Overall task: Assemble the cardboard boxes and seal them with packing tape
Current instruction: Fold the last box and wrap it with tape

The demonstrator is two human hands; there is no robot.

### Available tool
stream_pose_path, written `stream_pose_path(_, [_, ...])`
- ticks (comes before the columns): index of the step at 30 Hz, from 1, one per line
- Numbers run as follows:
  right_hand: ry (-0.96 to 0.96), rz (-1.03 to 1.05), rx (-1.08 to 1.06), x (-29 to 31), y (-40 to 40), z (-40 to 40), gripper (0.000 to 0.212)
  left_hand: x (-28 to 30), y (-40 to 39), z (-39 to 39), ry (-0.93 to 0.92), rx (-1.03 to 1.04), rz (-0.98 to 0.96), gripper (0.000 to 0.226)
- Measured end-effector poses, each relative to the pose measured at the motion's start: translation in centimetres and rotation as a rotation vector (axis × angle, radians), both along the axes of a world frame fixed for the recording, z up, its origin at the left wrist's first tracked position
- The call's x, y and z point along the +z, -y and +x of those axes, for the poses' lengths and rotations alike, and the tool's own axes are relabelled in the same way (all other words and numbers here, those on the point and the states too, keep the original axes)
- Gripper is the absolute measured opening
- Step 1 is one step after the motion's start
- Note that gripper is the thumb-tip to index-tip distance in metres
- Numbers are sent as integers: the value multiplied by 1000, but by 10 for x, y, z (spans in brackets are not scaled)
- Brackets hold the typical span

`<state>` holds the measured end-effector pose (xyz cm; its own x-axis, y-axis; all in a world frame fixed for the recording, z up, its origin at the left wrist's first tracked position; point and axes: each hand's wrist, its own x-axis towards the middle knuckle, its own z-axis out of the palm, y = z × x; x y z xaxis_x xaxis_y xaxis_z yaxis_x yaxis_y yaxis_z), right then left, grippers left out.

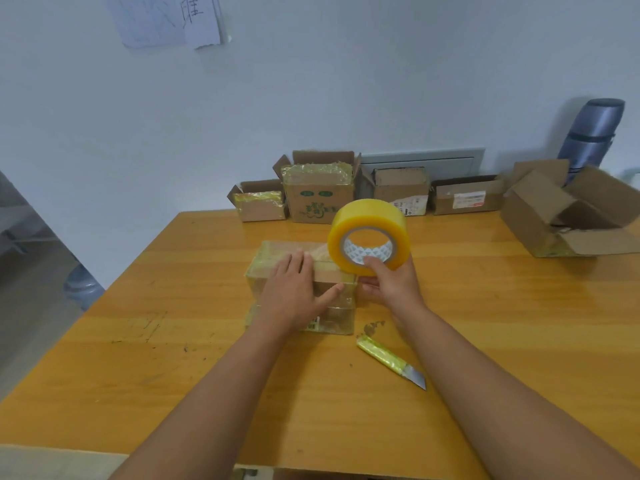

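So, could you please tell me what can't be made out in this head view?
- Top seam of the box: covered by the left hand.
- Right hand fingers: hidden behind the tape roll.
- Wall paper: cut off by the top edge, writing unreadable.
- Shipping label: print too small.
- Open boxes' contents: hidden by their walls.

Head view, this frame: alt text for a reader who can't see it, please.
A person's left hand presses flat on a small tape-wrapped cardboard box on a wooden table while the right hand grips a yellow packing tape roll, its strip reaching the box top. A yellow-handled utility knife lies nearby.
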<state>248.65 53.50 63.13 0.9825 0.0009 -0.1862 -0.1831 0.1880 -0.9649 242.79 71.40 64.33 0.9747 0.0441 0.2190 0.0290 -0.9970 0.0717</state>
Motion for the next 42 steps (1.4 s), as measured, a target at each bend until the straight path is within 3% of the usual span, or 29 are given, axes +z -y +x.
stream_pose_path(5, [-12,-5,9,3,2,1,84,-5,24,7,57,-24,-7,109])
stream_pose_path(10, [142,-278,23,22,14,1,30,-10,19,9,46,21,-3,101])
stream_pose_path(15, [215,-516,-87,4,64,-2,27,-11,27,9,58,6,24,81])
stream_pose_path(18, [171,-538,-65,-13,69,-7,22,-11,29,8,34,10,23,70])
stream_pose_path(28, [181,-671,-48,-16,65,-10,40,-16,43,18,31,-133,57,77])
stream_pose_path(36, [182,-697,2,-4,85,-10,37,-14,38,20,-2,-156,70,56])
stream_pose_path(39, [266,-810,-65,2,122,-16,35,-11,39,20,-38,-156,45,51])
stream_pose_path(42, [456,-1033,-202,6,160,-23,54,-9,42,20,-55,-128,21,50])
